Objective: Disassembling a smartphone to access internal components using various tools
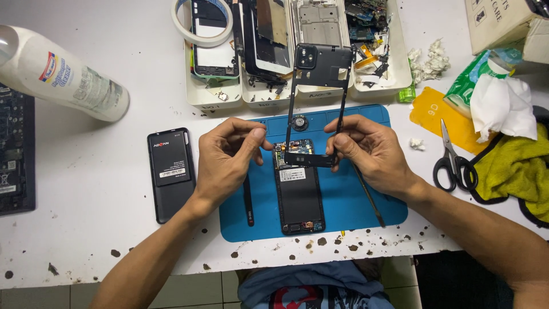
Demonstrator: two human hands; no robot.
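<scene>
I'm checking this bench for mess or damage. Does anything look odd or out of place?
The white spray bottle lies on its side at the table's far left. The table's near edge is pitted with dark chipped spots. Crumpled tissue scraps lie beside the parts trays.

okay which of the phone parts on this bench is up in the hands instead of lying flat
The black middle frame with the camera cutout: left hand and right hand pinch its bottom edge, tilting it above the opened phone flat on the blue mat.
</scene>
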